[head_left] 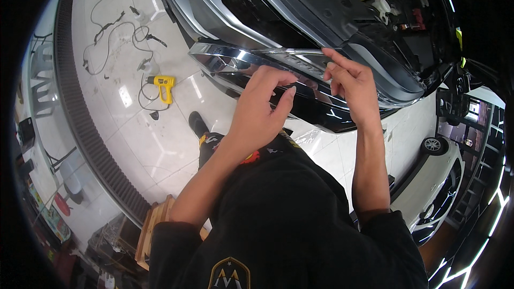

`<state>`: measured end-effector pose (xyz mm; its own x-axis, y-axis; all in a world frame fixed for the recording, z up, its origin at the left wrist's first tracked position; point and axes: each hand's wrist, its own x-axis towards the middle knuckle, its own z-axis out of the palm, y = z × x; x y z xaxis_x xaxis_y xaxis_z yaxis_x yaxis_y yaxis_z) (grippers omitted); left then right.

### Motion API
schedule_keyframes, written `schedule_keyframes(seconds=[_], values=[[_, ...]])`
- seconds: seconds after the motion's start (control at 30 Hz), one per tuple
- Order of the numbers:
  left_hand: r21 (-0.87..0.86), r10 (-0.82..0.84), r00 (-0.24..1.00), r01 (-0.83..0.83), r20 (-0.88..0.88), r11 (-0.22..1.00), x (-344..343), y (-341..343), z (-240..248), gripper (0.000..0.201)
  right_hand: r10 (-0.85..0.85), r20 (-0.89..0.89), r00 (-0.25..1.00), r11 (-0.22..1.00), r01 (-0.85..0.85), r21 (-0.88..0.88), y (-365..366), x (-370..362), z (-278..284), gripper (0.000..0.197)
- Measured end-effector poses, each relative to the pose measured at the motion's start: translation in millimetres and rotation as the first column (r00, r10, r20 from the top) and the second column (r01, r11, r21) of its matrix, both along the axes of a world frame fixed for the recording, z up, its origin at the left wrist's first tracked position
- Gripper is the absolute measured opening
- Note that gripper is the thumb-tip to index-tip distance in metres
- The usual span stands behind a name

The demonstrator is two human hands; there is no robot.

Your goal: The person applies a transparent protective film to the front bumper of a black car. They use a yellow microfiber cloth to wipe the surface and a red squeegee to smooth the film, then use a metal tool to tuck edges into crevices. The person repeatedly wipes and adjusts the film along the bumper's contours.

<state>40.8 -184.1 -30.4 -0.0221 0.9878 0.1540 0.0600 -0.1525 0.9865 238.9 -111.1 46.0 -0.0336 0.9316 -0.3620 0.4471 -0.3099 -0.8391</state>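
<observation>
My left hand (261, 108) hovers before the car's glossy front panel (214, 60), its fingers bent and the thumb apart from them. A dark gap shows between thumb and fingertips, and I see nothing held there. My right hand (354, 88) is farther right, index finger stretched out to the end of a shiny silver strip (300, 51) along the panel's top edge. Its other fingers are curled loosely. Whether the index finger presses on the strip or only hovers over it, I cannot tell.
The car's bonnet is up over the engine bay (385, 8). On the tiled floor at left lie a yellow heat gun (165, 89) and a tangled dark cable (110, 48). A long ribbed dark strip (88, 123) runs past it. A white car (436, 190) stands at right.
</observation>
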Motion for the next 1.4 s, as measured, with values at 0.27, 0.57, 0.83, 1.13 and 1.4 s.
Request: schedule_keyframes(seconds=[0.27, 0.57, 0.83, 1.13, 1.4], values=[[-0.016, 0.107, 0.988, -0.11, -0.112, 0.994, 35.6, 35.6, -12.2, 0.016, -0.014, -0.114, 0.993, 0.999, 0.011, -0.03, 2.2, 7.2, -4.5, 0.042], [0.018, 0.241, 0.927, -0.246, -0.287, 0.969, 61.7, 62.6, -0.3, 0.013, 0.076, -0.068, 0.995, 0.997, -0.076, 0.001, 2.0, 20.8, -4.5, 0.04], [-0.022, 0.295, 0.92, -0.311, -0.259, 0.95, 64.8, 58.5, 2.4, 0.012, 0.271, 0.517, 0.812, 0.837, -0.464, 0.29, -1.1, 7.0, -4.3, 0.039], [-0.076, 0.285, 0.927, -0.311, -0.242, 0.947, 71.1, 59.1, 10.8, 0.013, 0.251, 0.011, 0.968, 0.967, -0.251, 0.036, 14.4, 30.0, -9.7, 0.04], [-0.056, 0.273, 0.922, -0.299, -0.276, 0.953, 72.4, 51.2, 12.7, 0.014, 0.334, 0.594, 0.732, 0.789, -0.562, 0.249, -1.7, 14.7, -4.8, 0.048]])
